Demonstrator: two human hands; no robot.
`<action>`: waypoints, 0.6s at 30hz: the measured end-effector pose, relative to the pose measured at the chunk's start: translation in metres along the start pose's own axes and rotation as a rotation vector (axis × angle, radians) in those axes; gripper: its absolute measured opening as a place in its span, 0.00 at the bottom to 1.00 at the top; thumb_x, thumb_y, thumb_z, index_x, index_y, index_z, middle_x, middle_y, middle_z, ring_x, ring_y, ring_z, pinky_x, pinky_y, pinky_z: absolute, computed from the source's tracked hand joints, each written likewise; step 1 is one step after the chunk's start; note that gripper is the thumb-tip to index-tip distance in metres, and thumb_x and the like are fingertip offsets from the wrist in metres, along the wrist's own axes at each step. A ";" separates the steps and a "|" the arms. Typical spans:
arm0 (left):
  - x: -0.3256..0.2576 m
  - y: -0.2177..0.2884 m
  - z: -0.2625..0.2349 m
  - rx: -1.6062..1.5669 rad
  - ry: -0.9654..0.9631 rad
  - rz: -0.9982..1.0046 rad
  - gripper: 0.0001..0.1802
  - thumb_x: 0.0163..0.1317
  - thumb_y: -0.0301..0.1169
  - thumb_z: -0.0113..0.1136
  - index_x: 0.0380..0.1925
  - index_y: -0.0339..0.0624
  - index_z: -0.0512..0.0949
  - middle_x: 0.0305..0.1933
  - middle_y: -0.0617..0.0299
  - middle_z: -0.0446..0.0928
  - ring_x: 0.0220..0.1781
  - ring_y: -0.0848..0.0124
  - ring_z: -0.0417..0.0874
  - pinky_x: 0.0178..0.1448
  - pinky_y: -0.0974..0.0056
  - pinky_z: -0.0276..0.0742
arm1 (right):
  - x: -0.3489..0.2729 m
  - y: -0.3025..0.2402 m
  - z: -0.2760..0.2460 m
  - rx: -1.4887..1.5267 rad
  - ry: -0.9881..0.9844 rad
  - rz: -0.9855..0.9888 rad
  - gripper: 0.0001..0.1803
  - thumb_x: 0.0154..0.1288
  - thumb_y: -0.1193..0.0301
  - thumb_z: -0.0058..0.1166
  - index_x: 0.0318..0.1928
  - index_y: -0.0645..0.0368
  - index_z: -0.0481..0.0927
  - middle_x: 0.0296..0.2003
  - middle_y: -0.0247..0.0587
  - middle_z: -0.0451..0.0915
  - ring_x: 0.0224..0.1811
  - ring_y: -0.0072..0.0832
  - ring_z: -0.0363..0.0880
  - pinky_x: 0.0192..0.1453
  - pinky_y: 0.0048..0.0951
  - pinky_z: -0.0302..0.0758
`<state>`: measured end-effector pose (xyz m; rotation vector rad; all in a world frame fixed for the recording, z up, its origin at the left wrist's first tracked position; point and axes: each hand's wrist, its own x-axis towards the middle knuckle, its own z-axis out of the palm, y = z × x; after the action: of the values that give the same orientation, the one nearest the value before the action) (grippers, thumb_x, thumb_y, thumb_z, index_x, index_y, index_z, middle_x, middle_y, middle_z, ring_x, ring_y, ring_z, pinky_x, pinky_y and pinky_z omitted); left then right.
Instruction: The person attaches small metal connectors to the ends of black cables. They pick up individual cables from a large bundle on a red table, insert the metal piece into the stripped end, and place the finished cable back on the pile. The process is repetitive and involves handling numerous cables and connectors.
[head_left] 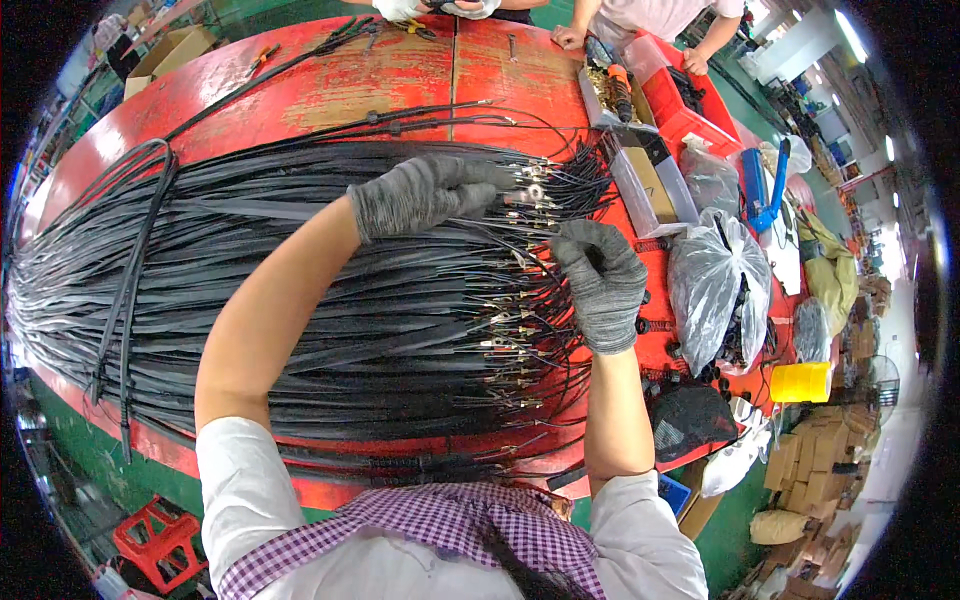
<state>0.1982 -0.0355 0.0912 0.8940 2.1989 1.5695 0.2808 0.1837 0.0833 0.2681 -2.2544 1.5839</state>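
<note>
A thick bundle of long black cables (400, 330) lies across the red table, with thin wires and small metal terminals (510, 330) at its right end. My left hand (430, 195), in a grey knitted glove, rests over the upper part of the bundle. Its fingers stretch out to the right, toward the terminals. On the right, my right hand (603, 285) wears a matching glove and is raised beside the wire ends. Its fingers curl in a ring against the thumb, close to some thin dark wires; whatever is between the fingertips is too small to tell.
Parts bins (655, 190), a red crate (690, 115) and an orange-black tool (620, 90) stand far right. Nearer are a clear plastic bag (715, 290), a blue hand press (765, 195) and a yellow container (800, 382). Two people stand across the red table (300, 75).
</note>
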 end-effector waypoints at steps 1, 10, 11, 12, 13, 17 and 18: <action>0.004 -0.007 -0.006 0.045 -0.091 0.024 0.17 0.61 0.34 0.51 0.49 0.42 0.73 0.43 0.59 0.78 0.41 0.74 0.76 0.49 0.68 0.72 | 0.000 0.000 0.000 0.007 0.007 0.009 0.06 0.51 0.75 0.60 0.32 0.59 0.79 0.30 0.35 0.79 0.31 0.20 0.74 0.38 0.21 0.71; 0.008 0.005 -0.031 0.275 -0.337 -0.109 0.15 0.56 0.37 0.58 0.41 0.41 0.77 0.36 0.62 0.79 0.37 0.73 0.77 0.42 0.67 0.73 | 0.000 -0.008 0.004 0.217 -0.003 0.057 0.07 0.53 0.76 0.59 0.35 0.59 0.78 0.30 0.31 0.77 0.30 0.18 0.72 0.36 0.19 0.70; 0.009 0.001 -0.032 0.259 -0.338 -0.002 0.15 0.55 0.36 0.59 0.40 0.40 0.77 0.35 0.63 0.79 0.36 0.73 0.76 0.42 0.68 0.73 | 0.000 -0.009 0.005 0.211 -0.007 0.065 0.07 0.53 0.77 0.59 0.35 0.59 0.78 0.30 0.31 0.77 0.30 0.18 0.72 0.36 0.20 0.70; 0.008 -0.003 -0.031 0.268 -0.337 0.030 0.13 0.54 0.35 0.61 0.37 0.39 0.78 0.32 0.62 0.78 0.36 0.74 0.76 0.41 0.67 0.72 | -0.001 -0.009 0.007 0.204 -0.009 0.074 0.07 0.52 0.77 0.59 0.34 0.60 0.78 0.30 0.31 0.77 0.30 0.17 0.72 0.36 0.20 0.70; 0.008 -0.005 -0.028 0.256 -0.314 0.045 0.12 0.54 0.34 0.61 0.36 0.39 0.78 0.32 0.62 0.77 0.36 0.74 0.76 0.41 0.67 0.72 | -0.001 -0.009 0.007 0.191 -0.006 0.084 0.07 0.52 0.77 0.59 0.34 0.60 0.78 0.30 0.31 0.77 0.29 0.17 0.72 0.35 0.20 0.70; 0.006 -0.007 -0.013 0.351 -0.183 0.112 0.07 0.53 0.30 0.61 0.31 0.40 0.77 0.31 0.62 0.76 0.36 0.75 0.75 0.42 0.68 0.71 | -0.004 -0.005 0.003 0.136 -0.001 0.065 0.07 0.51 0.78 0.60 0.33 0.60 0.78 0.29 0.31 0.78 0.29 0.17 0.72 0.35 0.19 0.70; 0.006 -0.009 -0.011 0.386 -0.125 0.146 0.07 0.54 0.29 0.61 0.31 0.40 0.76 0.32 0.62 0.76 0.36 0.75 0.75 0.42 0.69 0.71 | -0.006 -0.006 0.004 0.154 0.009 0.076 0.08 0.50 0.78 0.60 0.33 0.60 0.78 0.28 0.31 0.78 0.29 0.16 0.72 0.35 0.19 0.70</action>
<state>0.1846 -0.0420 0.0872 1.2494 2.4327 1.1221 0.2877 0.1773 0.0847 0.2180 -2.1627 1.7980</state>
